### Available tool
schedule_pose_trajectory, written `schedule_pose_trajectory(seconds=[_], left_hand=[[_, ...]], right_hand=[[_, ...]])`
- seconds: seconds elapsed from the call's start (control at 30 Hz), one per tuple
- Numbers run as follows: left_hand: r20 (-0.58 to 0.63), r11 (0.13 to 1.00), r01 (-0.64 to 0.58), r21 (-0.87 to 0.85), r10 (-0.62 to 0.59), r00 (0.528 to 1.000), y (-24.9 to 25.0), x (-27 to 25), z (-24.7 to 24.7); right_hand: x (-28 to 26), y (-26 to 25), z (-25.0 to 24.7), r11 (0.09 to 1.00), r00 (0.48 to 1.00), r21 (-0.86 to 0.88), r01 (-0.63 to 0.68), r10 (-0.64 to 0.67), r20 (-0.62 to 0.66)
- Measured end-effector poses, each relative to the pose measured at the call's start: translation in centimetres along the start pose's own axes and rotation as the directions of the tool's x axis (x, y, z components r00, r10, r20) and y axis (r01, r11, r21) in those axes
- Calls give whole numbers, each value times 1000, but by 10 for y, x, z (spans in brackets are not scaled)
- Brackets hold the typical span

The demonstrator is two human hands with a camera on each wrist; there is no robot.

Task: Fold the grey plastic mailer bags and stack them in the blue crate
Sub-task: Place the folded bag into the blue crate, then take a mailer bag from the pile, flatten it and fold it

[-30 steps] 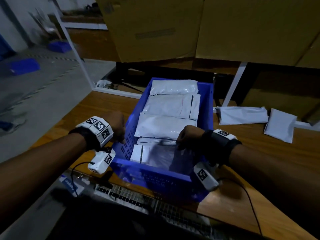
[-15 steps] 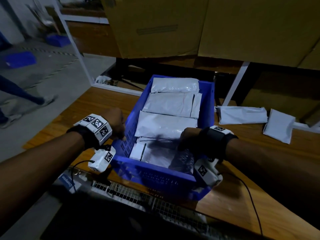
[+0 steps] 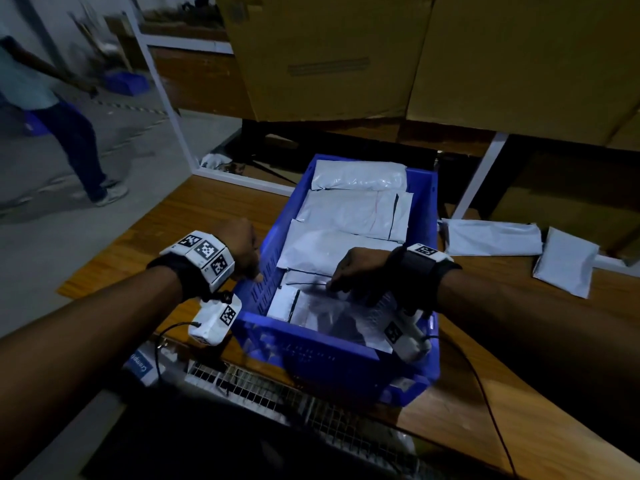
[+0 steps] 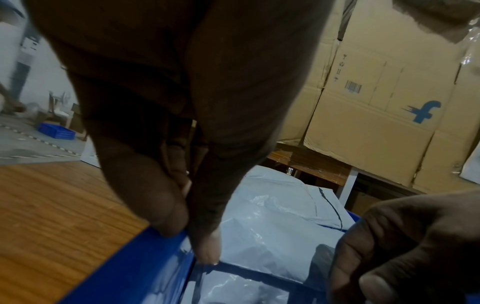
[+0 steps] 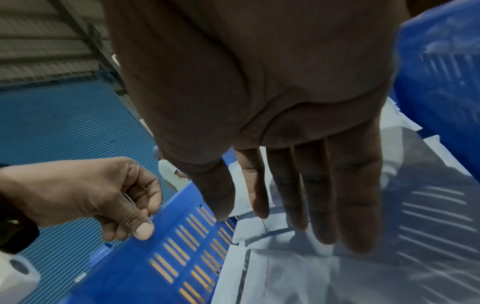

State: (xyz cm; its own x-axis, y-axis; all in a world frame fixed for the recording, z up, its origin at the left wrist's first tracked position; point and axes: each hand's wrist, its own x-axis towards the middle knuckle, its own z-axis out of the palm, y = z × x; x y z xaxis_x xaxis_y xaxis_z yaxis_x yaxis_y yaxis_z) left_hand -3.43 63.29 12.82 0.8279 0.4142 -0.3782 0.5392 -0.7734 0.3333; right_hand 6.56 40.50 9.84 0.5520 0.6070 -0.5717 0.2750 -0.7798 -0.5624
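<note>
A blue crate [image 3: 332, 368] stands on the wooden table and holds several folded grey mailer bags in a row, running from the far end [image 3: 360, 174] to the near end [image 3: 322, 306]. My left hand [image 3: 242, 251] pinches the crate's left rim [image 4: 145, 267] between thumb and finger, as the left wrist view shows [image 4: 192, 236]. My right hand [image 3: 353, 271] is inside the crate. Its fingers [image 5: 319, 205] lie straight and together on the nearest bag [image 5: 311, 277]. Two more bags [image 3: 491, 237] [image 3: 568, 261] lie on the table right of the crate.
Large cardboard boxes [image 3: 485, 64] stand behind the table. A white frame leg [image 3: 485, 174] rises behind the crate on the right. A wire mesh [image 3: 277, 396] and a small box [image 3: 142, 368] sit at the table's near edge. A person [image 3: 69, 133] walks on the floor at far left.
My right hand has shifted slightly left over the nearest bag. My left hand stays on the rim. A person has walked into view at the far left.
</note>
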Motion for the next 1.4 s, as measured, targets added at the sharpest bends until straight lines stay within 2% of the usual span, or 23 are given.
schedule_pose_trajectory(seconds=[0.17,0.23,0.3,0.37,0.47,0.6,0.7,0.8,0.87,0.97,1.07,1.17,1.27,1.37,1.4], left_hand=[[-21,1000,-15,0,15,1000,6,-9,0],[-31,998,-49,50,51,998,16,-21,-2],[-60,991,-112,78,117,991,37,-40,-6],[-87,975,-220,28,221,971,69,-66,-7],[-149,920,-387,-53,376,914,134,-115,8],[-176,824,-527,-207,499,849,225,-155,70],[-192,742,-515,-429,482,855,286,-163,139],[-166,659,-408,-633,399,902,339,-153,203],[-134,638,-346,-688,357,924,364,-141,242],[-6,637,-222,-738,322,947,397,-120,289],[51,626,-153,-765,295,954,426,-90,314],[64,623,-117,-774,260,964,455,-52,321],[34,578,-170,-798,325,945,485,-4,329],[26,668,-234,-706,355,934,508,58,347],[-25,708,-338,-620,412,911,511,76,350]], right_hand=[[-28,-6,-7,1000,1000,-19,18,-19,-24],[-48,-2,-14,997,996,-40,68,-70,-54],[-72,10,-24,989,984,56,138,-131,-120],[-104,34,-34,962,954,164,219,-176,-241],[-155,91,-43,895,912,314,317,-197,-359],[-217,206,-47,797,906,523,302,-69,-417],[-261,293,-48,736,891,619,275,47,-451],[-287,365,-54,649,884,723,239,163,-438],[-289,407,-62,652,867,733,194,236,-439],[-275,451,-82,671,852,725,155,281,-442],[-250,477,-101,649,848,748,139,313,-428],[-218,497,-124,610,818,784,118,387,-425],[-186,508,-148,592,781,798,108,446,-437],[-153,518,-170,542,742,833,108,514,-430],[-141,522,-176,539,731,837,99,531,-428]])
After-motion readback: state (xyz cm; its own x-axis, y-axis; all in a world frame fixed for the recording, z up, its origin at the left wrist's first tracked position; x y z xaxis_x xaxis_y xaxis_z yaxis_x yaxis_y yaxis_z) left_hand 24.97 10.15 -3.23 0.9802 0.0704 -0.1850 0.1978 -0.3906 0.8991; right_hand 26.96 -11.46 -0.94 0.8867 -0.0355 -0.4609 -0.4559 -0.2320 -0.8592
